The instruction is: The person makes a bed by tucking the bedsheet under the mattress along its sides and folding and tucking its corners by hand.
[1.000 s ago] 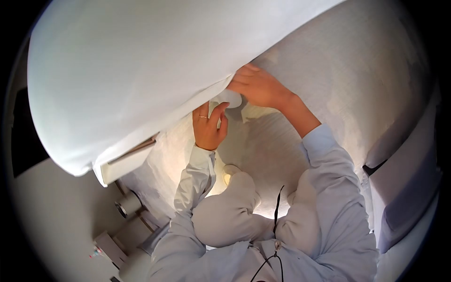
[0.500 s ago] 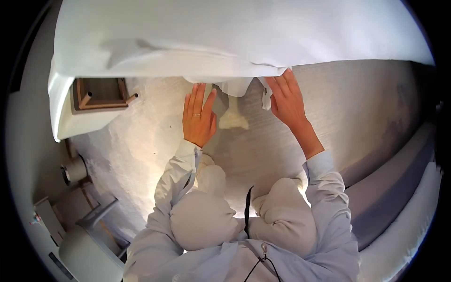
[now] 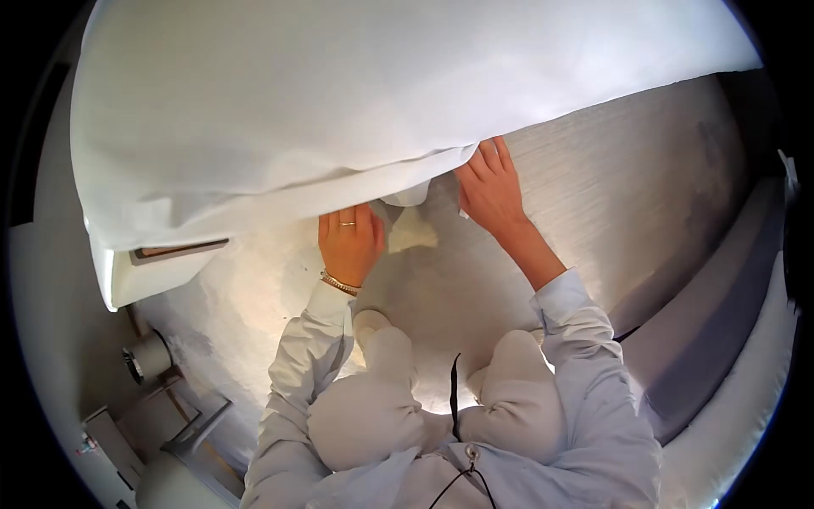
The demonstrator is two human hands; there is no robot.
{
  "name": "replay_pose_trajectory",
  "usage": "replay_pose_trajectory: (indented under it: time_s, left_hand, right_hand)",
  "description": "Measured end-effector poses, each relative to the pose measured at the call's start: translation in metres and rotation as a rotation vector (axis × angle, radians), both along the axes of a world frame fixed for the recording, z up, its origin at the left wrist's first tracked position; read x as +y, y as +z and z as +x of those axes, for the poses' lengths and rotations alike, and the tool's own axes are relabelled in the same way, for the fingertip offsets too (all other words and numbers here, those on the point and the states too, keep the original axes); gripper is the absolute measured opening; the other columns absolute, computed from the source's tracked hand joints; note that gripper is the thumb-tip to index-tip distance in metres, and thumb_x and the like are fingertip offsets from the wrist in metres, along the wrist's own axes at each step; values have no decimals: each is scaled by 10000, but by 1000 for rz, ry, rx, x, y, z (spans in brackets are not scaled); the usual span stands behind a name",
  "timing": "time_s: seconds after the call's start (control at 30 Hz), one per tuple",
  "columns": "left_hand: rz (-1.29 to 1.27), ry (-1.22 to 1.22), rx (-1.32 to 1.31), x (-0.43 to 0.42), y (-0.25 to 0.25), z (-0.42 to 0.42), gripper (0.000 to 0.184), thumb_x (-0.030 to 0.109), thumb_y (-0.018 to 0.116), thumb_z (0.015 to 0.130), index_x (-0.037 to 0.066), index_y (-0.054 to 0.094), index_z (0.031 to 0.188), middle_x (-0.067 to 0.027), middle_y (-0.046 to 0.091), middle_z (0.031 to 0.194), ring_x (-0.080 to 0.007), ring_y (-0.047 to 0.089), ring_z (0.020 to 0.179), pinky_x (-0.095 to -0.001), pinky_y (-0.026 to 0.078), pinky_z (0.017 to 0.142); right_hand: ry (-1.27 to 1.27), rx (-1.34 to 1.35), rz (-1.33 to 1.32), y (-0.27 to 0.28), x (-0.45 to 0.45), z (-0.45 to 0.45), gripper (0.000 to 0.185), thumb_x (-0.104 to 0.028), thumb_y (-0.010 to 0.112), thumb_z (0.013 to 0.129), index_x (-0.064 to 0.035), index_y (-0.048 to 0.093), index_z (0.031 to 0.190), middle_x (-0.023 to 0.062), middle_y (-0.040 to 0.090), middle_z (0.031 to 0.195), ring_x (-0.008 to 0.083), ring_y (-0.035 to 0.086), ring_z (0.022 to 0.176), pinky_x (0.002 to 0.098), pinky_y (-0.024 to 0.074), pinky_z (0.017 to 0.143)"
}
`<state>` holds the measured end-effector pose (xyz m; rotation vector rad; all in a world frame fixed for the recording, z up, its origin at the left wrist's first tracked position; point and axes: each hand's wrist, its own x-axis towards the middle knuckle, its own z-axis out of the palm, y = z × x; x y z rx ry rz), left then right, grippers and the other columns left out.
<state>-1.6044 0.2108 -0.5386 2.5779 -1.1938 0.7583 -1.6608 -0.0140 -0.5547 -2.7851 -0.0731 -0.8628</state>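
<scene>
A white sheet (image 3: pixel 297 110) covers a broad bed-like surface at the top of the view, its loose edge hanging toward me. My left hand (image 3: pixel 349 242), with a ring and a bracelet, is at this edge, fingers bent around the cloth and fingertips hidden by it. Farther right, my right hand (image 3: pixel 492 191) grips the same edge, fingers folded over it and a scrap of white cloth showing below the palm. Between the hands, a white flap (image 3: pixel 409 195) hangs under the edge.
My bent knees (image 3: pixel 365 424) are below the hands, over a pale patterned carpet (image 3: pixel 593 195). A grey couch-like seat (image 3: pixel 704 365) curves along the right. At lower left are a grey chair (image 3: pixel 182 471) and a cylindrical bin (image 3: pixel 148 356). A wood-framed piece (image 3: pixel 182 249) shows under the sheet's left corner.
The sheet's edge now slants, lower on the left. My left hand has moved down and its outstretched fingers have bent at the edge. My right hand has shifted slightly left, its fingers folding in.
</scene>
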Motion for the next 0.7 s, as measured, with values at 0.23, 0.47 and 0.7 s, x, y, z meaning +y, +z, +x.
replay_pose_trajectory:
  time_s: [0.23, 0.47, 0.7]
  left_hand:
    - [231, 241, 24, -48, 20, -7, 293, 115, 627, 733, -59, 576, 962, -191, 591, 906, -357, 572, 852, -428, 470, 800]
    - [133, 185, 182, -38, 31, -17, 597, 148, 633, 725, -102, 405, 1217, -283, 441, 1232, -430, 389, 1183, -479, 314, 1018]
    - [229, 94, 319, -49, 42, -64, 666, 16, 554, 714, -105, 305, 1320, -297, 342, 1341, -443, 287, 1281, -497, 268, 1051]
  right_hand:
    - [75, 53, 91, 20, -5, 3, 419, 32, 555, 676, -53, 578, 1086, 57, 536, 1179, 269, 455, 1144, 459, 329, 1027]
    - [90, 163, -37, 28, -17, -4, 528, 26, 578, 696, -84, 497, 1206, 44, 523, 1178, 238, 455, 1151, 452, 298, 1060]
    - [62, 134, -9, 27, -19, -13, 539, 50, 557, 708, -95, 490, 1223, 36, 519, 1196, 223, 444, 1175, 451, 272, 1080]
